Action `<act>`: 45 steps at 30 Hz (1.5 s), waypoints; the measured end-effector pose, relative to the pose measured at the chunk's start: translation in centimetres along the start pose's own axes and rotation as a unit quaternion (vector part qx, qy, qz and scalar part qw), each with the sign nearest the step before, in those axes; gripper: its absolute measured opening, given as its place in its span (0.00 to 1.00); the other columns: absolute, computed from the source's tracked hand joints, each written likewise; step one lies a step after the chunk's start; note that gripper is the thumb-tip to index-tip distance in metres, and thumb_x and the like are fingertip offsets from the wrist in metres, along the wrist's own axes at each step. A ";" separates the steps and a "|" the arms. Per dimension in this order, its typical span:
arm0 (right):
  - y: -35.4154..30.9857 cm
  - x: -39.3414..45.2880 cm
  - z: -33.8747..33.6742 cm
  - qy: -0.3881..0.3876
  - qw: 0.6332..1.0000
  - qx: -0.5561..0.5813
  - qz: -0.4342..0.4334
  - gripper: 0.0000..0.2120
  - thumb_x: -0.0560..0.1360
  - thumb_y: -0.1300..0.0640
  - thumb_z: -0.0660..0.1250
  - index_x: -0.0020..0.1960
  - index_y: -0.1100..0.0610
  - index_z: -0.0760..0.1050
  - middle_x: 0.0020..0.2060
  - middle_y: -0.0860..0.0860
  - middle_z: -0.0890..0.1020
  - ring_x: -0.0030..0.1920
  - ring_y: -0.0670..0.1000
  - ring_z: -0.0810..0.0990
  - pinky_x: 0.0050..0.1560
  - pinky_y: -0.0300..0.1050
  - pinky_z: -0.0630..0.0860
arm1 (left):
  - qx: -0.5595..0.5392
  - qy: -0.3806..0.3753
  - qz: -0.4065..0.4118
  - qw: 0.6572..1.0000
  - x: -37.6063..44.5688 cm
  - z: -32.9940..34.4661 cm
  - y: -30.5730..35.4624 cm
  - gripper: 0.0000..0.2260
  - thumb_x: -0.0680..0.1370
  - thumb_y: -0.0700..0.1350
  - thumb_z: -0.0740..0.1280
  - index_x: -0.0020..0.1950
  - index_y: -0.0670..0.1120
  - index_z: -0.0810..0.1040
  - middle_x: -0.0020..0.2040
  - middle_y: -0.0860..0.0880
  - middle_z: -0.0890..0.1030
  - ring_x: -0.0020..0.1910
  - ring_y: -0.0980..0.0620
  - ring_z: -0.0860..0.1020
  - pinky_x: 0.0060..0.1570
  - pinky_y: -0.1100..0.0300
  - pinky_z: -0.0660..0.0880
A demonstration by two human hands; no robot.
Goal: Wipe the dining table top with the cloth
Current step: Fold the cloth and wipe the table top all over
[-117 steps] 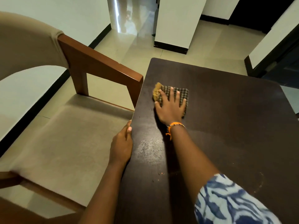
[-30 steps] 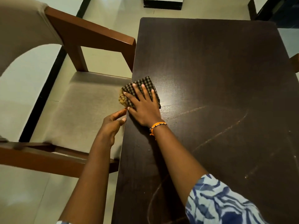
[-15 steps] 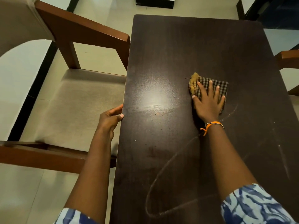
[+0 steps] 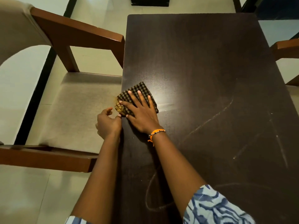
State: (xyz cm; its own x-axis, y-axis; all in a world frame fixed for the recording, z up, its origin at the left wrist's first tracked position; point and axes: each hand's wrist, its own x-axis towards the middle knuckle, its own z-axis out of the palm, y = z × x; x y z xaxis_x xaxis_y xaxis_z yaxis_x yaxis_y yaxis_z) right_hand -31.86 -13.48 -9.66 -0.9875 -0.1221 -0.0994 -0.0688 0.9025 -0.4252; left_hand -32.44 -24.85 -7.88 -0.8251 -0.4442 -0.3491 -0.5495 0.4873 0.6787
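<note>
A folded dark checked cloth [image 4: 137, 92] with a yellowish underside lies at the left edge of the dark brown dining table [image 4: 202, 65]. My right hand [image 4: 142, 112] presses flat on the cloth, fingers spread, an orange bracelet on the wrist. My left hand [image 4: 108, 122] is cupped just off the table's left edge, right below the cloth, fingers curled and thumb against the edge. What lies in its palm cannot be seen. Faint curved dust streaks mark the table top to the right and near me.
A wooden armchair [image 4: 77, 34] with a beige seat stands tight against the table's left side. Another chair's arm [image 4: 286, 47] shows at the right edge. Pale tiled floor [image 4: 24, 191] surrounds the table.
My right hand has swept the cloth from the table's middle back to the left edge. My left hand has risen a little along the edge to meet it.
</note>
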 end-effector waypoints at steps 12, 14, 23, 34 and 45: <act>18.6 -9.7 -7.8 0.079 0.976 -0.031 0.200 0.27 0.77 0.47 0.60 0.73 0.37 0.56 0.77 0.45 0.51 0.77 0.53 0.45 0.73 0.56 0.40 | 0.224 -0.118 0.384 0.888 -9.8 8.7 6.7 0.26 0.71 0.52 0.71 0.68 0.51 0.69 0.67 0.50 0.71 0.72 0.47 0.59 0.72 0.42 0.41; 22.8 -12.2 -9.5 0.086 0.963 -0.042 0.251 0.27 0.77 0.47 0.59 0.73 0.38 0.55 0.77 0.46 0.51 0.77 0.54 0.45 0.73 0.58 0.41 | 0.252 -0.154 0.408 0.864 -10.9 10.4 7.4 0.30 0.70 0.56 0.70 0.70 0.50 0.67 0.70 0.51 0.68 0.75 0.47 0.53 0.70 0.42 0.36; 31.3 -17.2 -13.6 0.163 0.873 -0.001 0.459 0.26 0.78 0.49 0.58 0.74 0.41 0.56 0.77 0.48 0.50 0.77 0.56 0.44 0.73 0.62 0.39 | 0.338 -0.225 0.442 0.799 -13.9 14.6 9.0 0.47 0.63 0.66 0.70 0.75 0.47 0.56 0.77 0.49 0.55 0.75 0.44 0.38 0.63 0.41 0.27; 19.1 -4.9 -9.5 0.041 0.988 -0.031 0.149 0.26 0.76 0.44 0.58 0.73 0.40 0.58 0.77 0.50 0.51 0.76 0.57 0.47 0.72 0.62 0.44 | 0.323 -0.180 0.387 0.844 -14.4 15.0 9.1 0.43 0.66 0.60 0.72 0.73 0.42 0.58 0.76 0.46 0.58 0.76 0.44 0.41 0.69 0.39 0.35; 35.6 -12.8 -15.8 0.127 0.935 -0.031 0.331 0.26 0.78 0.44 0.56 0.75 0.41 0.53 0.77 0.47 0.50 0.77 0.57 0.44 0.72 0.66 0.42 | 0.401 -0.211 0.451 0.769 -17.3 17.8 11.6 0.51 0.65 0.63 0.71 0.76 0.43 0.47 0.78 0.45 0.46 0.74 0.43 0.34 0.64 0.42 0.29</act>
State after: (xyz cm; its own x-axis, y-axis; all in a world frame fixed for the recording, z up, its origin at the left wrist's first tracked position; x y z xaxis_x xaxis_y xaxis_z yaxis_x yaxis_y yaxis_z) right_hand -23.89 26.73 -9.32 -0.8179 0.5663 -0.1016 0.5688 0.7690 -0.2918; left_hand -26.84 1.90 -5.47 -0.7942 0.5473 -0.2640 0.5062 0.8362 0.2109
